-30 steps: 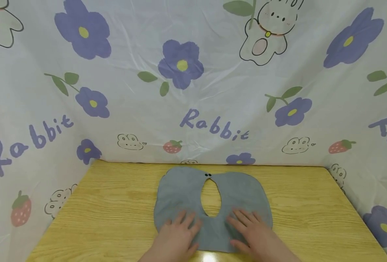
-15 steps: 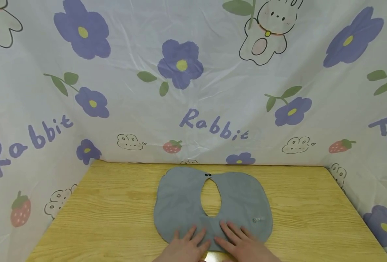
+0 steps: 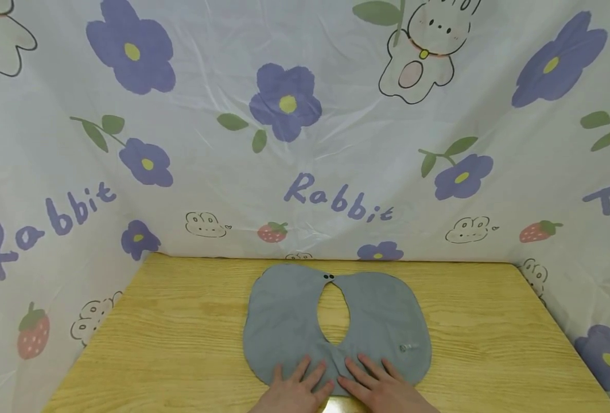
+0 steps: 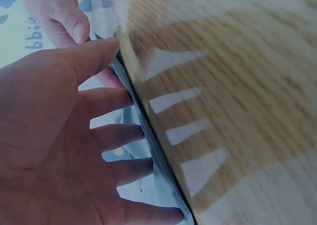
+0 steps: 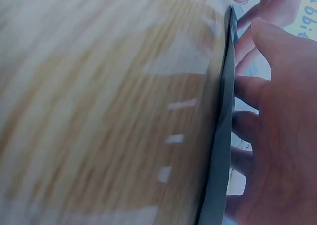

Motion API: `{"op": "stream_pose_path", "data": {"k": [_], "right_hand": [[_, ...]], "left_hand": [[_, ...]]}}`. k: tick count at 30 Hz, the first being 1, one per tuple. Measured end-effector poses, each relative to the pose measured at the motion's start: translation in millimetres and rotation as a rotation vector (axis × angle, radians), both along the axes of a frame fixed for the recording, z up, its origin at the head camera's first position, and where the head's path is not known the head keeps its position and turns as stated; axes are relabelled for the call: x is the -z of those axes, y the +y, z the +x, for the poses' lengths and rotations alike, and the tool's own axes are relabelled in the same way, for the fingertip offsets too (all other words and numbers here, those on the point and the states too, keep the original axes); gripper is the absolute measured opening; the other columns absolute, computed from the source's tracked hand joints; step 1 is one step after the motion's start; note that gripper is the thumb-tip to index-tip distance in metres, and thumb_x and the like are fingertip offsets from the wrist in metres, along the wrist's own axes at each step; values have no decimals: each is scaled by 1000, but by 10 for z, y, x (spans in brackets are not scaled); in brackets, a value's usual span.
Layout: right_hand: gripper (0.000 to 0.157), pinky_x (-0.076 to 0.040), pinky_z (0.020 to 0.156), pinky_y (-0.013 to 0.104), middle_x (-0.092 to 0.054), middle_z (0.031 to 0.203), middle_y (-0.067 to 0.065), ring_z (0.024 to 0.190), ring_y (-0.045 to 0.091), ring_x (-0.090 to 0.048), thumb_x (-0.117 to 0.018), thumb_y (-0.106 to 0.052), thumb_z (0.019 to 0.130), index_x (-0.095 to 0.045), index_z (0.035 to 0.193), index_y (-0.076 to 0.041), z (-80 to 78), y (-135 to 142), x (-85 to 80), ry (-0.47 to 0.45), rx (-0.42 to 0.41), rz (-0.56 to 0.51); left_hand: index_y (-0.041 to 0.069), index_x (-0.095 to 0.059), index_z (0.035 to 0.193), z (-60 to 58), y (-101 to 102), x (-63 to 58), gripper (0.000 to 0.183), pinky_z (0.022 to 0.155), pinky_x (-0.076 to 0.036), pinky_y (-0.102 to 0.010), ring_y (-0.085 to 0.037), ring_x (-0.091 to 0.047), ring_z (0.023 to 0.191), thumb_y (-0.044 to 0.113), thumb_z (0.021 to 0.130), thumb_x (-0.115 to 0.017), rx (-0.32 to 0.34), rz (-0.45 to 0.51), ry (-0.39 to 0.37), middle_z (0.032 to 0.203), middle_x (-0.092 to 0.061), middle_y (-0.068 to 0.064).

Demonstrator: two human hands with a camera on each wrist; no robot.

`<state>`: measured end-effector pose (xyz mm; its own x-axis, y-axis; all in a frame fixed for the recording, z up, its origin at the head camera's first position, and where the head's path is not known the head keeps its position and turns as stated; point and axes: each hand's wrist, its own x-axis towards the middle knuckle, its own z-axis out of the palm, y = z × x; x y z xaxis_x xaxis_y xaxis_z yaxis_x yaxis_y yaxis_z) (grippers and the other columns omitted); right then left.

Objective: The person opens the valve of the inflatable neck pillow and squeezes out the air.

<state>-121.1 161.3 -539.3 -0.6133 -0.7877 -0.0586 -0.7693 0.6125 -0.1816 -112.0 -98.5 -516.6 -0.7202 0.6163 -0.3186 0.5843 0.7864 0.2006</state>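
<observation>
A grey bib (image 3: 284, 321) with an oval neck hole lies flat on the wooden table, two dark snaps (image 3: 329, 277) showing at its top. On its near edge, left of the middle, my left hand (image 3: 296, 387) rests with fingers spread. My right hand (image 3: 382, 384) lies beside it, fingers likewise spread on the cloth. A small crease runs between the two hands below the neck hole. In the left wrist view the fingertips of the left hand (image 4: 59, 131) touch the bib's edge (image 4: 161, 168); the right wrist view shows the right hand (image 5: 282, 121) along the grey cloth (image 5: 223, 126).
The wooden table (image 3: 181, 321) extends to both sides of the bib. A white curtain (image 3: 206, 172) printed with purple flowers, rabbits and strawberries stands behind the table and along both sides. A small pale mark (image 3: 405, 347) shows on the bib's right half.
Both hands have slid toward the near edge and closer together. A crease has formed below the neck hole, and the mark on the right half has come into view.
</observation>
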Motion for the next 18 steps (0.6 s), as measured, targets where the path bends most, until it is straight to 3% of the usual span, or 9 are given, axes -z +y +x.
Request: {"op": "stream_pose_path", "data": {"k": [8, 13, 18], "right_hand": [[71, -48, 95, 65, -46, 157, 4, 142, 33, -45, -39, -70, 100, -50, 154, -26, -16, -34, -69, -58, 33, 18], [58, -50, 97, 56, -55, 150, 3, 136, 31, -52, -43, -60, 105, -61, 146, -22, -59, -105, -215, -139, 58, 8], [49, -51, 96, 56, -64, 136, -1, 125, 22, -60, -47, -50, 108, -66, 137, -16, -125, -130, -347, -191, 45, -63]], "left_hand": [[36, -61, 144, -50, 59, -49, 58, 88, -51, -66, -26, -44, 142, 65, 93, -60, 0, -16, 18, 153, -48, 10], [30, -72, 124, -109, 82, -161, 38, 71, -58, -43, -18, -63, 111, 56, 97, -64, 25, 25, 115, 122, -65, 11], [26, -73, 112, -144, 74, -252, 27, 66, -54, -34, -12, -64, 85, 48, 96, -69, -7, 89, 145, 96, -64, 12]]}}
